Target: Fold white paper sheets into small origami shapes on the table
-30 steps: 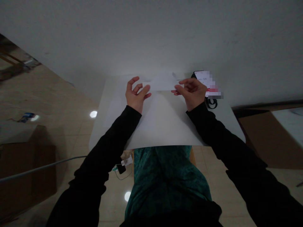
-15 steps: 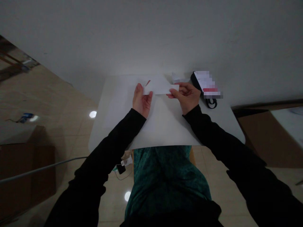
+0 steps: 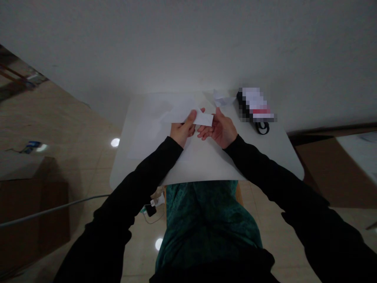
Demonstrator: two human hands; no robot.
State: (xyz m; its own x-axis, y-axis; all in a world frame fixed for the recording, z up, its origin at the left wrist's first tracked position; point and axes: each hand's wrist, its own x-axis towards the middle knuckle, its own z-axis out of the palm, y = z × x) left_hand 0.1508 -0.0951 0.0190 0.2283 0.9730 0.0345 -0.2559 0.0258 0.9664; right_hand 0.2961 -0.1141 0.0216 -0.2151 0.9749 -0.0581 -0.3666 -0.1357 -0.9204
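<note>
A folded strip of white paper [image 3: 188, 115] is held above the white table [image 3: 206, 161]. My left hand [image 3: 182, 131] pinches it, thumb on top near the middle of the strip. My right hand [image 3: 219, 129] is at the strip's right end, palm up, thumb raised and fingers curled under the paper. Both sleeves are black. A small folded white paper piece [image 3: 222, 99] lies on the table beyond my right hand.
A dark device with a blurred label [image 3: 256, 108] and a black loop of strap [image 3: 262, 127] lie at the table's far right. A white wall stands behind. Brown boxes [image 3: 35, 204] sit on the tiled floor at left, and a cable [image 3: 50, 210] crosses it.
Both hands have drawn closer together and toward me. My left hand turned from an open palm to a pinch on the paper. The strip has tilted and looks shorter.
</note>
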